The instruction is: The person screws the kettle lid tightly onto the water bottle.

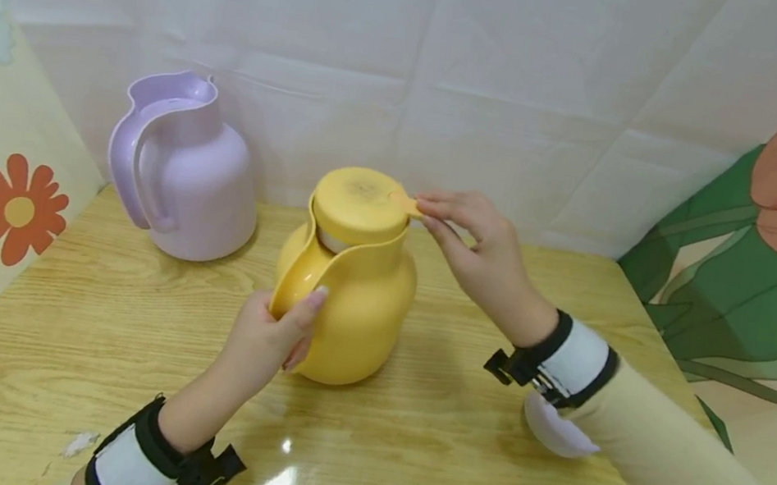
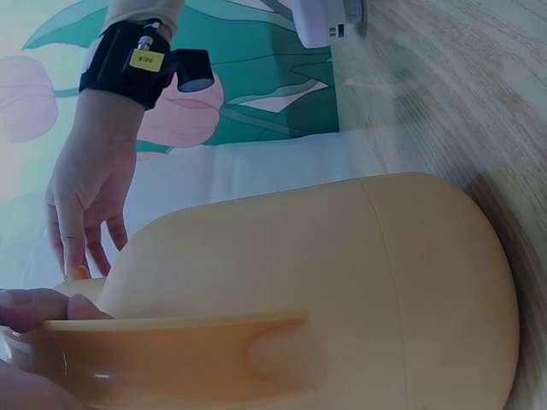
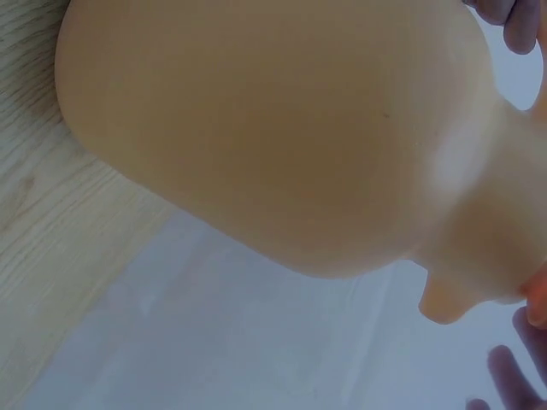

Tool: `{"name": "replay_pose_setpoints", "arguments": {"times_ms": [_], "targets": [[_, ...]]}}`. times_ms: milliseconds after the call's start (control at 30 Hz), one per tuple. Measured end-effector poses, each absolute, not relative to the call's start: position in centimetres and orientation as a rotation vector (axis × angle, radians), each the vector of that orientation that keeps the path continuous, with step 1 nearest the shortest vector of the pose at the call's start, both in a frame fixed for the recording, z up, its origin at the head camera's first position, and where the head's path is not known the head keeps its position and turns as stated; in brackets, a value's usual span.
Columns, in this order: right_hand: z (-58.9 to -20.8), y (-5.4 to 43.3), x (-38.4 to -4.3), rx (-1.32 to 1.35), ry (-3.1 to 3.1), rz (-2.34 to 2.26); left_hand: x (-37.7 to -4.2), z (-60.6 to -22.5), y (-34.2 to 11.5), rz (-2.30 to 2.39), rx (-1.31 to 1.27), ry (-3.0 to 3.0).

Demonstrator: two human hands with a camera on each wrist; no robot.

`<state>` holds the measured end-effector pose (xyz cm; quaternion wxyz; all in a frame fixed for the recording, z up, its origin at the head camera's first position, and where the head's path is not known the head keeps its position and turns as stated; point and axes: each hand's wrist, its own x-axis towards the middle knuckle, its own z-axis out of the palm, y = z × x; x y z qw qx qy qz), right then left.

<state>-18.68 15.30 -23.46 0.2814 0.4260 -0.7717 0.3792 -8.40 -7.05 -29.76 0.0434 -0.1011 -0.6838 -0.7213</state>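
A yellow vacuum jug [image 1: 368, 306] stands upright on the wooden table in the head view. My left hand [image 1: 272, 330] grips its handle [image 1: 293, 287], thumb over the edge facing me. On the jug's neck sits a round yellow lid [image 1: 353, 196] with a dark smudge on top and a pale band showing beneath it. The lid's small tab [image 1: 409, 205] sticks out to the right, pinched between the thumb and fingers of my right hand [image 1: 470, 242]. In the right wrist view the jug's body [image 3: 282, 137] fills most of the picture, and only some fingertips show.
A lilac jug [image 1: 206, 184] without a lid in its mouth stands at the back left. A pale lilac rounded piece [image 1: 556, 428] lies on the table [image 1: 432, 464], partly behind my right wrist. A white sheet [image 1: 518, 62] hangs along the back; flower-patterned panels flank both sides.
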Motion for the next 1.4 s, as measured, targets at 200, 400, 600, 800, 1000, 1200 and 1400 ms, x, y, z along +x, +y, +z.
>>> {"name": "replay_pose_setpoints", "arguments": {"times_ms": [200, 400, 600, 800, 1000, 1200, 1400], "targets": [[-23.4, 15.4, -18.3, 1.167, -2.019, 0.897, -8.4, -29.7, -7.0, -2.211, -0.312, -2.086], [-23.6, 15.5, -18.0, 1.188, -1.976, 0.858, -8.4, -29.7, -6.9, -2.208, -0.304, -2.089], [-23.6, 15.4, -17.8, 1.204, -1.961, 0.842, -8.4, -29.8, -7.0, -2.208, -0.312, -2.081], [-23.4, 15.4, -17.8, 1.221, -1.974, 0.804, -8.4, -29.7, -7.1, -2.199, -0.309, -2.092], [-23.2, 15.3, -17.5, 1.255, -1.957, 0.717, -8.4, -29.6, -7.0, -2.209, -0.288, -2.094], [-23.3, 15.2, -17.2, 1.282, -1.954, 0.683, -8.4, -29.6, -7.0, -2.208, -0.276, -2.093], [-23.3, 15.1, -16.8, 1.298, -1.939, 0.656, -8.4, -29.8, -7.0, -2.205, -0.292, -2.101]]}}
